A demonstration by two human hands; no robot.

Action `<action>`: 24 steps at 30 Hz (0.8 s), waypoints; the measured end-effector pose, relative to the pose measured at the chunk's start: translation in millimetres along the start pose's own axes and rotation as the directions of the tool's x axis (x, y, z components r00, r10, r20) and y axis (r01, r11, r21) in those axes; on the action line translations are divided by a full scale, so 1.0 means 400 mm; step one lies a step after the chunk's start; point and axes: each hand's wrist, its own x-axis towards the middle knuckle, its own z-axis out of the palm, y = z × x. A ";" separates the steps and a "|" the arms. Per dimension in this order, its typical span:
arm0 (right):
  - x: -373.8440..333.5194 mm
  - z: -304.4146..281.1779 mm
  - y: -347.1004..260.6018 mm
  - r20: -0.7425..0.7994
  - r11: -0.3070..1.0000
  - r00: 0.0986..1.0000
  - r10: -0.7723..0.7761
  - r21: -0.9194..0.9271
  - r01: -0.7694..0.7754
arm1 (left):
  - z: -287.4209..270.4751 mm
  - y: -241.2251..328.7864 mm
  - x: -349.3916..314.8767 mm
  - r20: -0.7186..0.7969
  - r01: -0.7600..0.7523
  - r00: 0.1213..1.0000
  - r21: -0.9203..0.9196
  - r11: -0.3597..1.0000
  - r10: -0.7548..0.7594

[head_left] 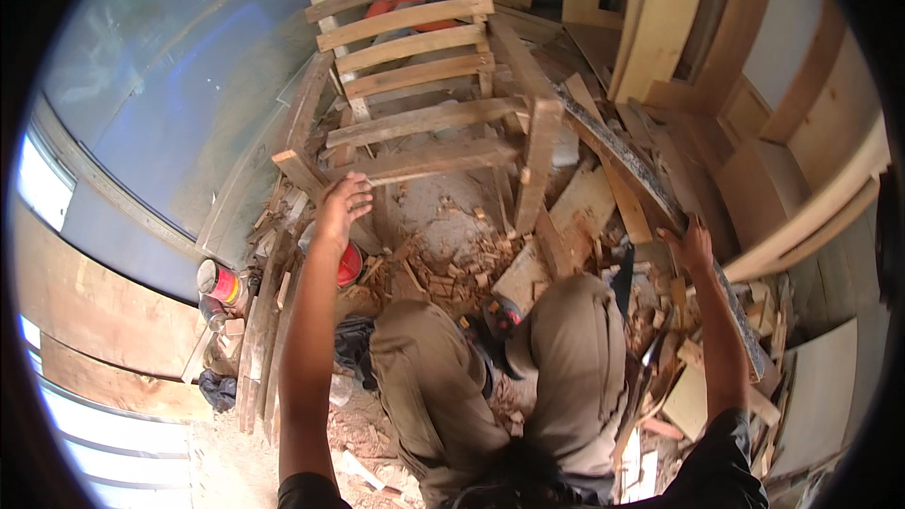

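In front of me stands a wooden chair frame (415, 119) with a slatted back and bare seat rails. My left hand (345, 209) is by its near left corner, fingers apart and slightly bent, with nothing held. The fingertips overlap the end of the front rail (424, 162); whether they touch it is unclear. On the right, my right hand (691, 245) is closed around a long wooden board (622, 153) with a dark, rough edge. The board slopes from beside the chair's right arm down past my right forearm.
Wood chips and offcuts (452, 264) litter the floor around my knees. A red-labelled can (219, 281) stands left, near long timber strips (259, 330). A hand saw blade (622, 278) is beside my right knee. Wooden panels and frames (764, 85) lean at right.
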 end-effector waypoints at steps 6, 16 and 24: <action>0.225 0.143 -0.113 0.059 0.997 0.995 -0.078 -0.017 0.080 | -0.027 -0.070 0.158 -0.154 -0.112 0.981 0.048 0.993 0.118; 0.398 0.276 -0.162 -0.025 0.983 0.984 -0.175 0.052 0.176 | -0.391 -0.118 0.393 -0.624 -0.557 0.324 0.482 0.676 0.712; 0.350 0.217 -0.238 0.076 0.984 0.983 -0.167 0.071 0.162 | -0.562 -0.266 0.663 -0.231 0.134 0.946 -0.362 0.923 -0.228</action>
